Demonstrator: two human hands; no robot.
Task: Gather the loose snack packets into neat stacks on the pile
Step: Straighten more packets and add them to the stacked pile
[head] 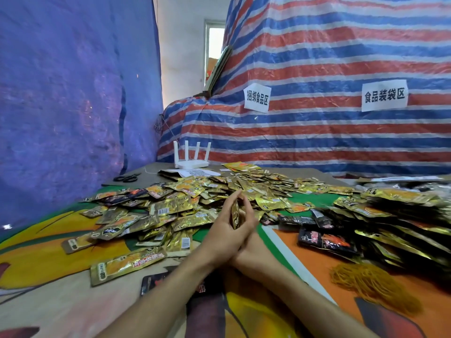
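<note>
Between my two hands stands a small stack of gold snack packets [235, 215], held on edge. My left hand [220, 234] grips it from the left and my right hand [251, 224] from the right, their fingertips meeting above it. Many loose gold packets [180, 208] lie scattered on the mat just beyond and to the left of my hands. At the right lies a big pile of stacked packets [402, 215], gold and black. One long gold packet [127, 263] lies alone at the near left.
A heap of orange rubber bands [366, 284] lies at the near right. Black packets [327, 240] sit right of my hands. At the back are a white router [191, 162], scissors [127, 178] and a striped tarpaulin [317, 132]; a blue sheet [61, 106] closes the left.
</note>
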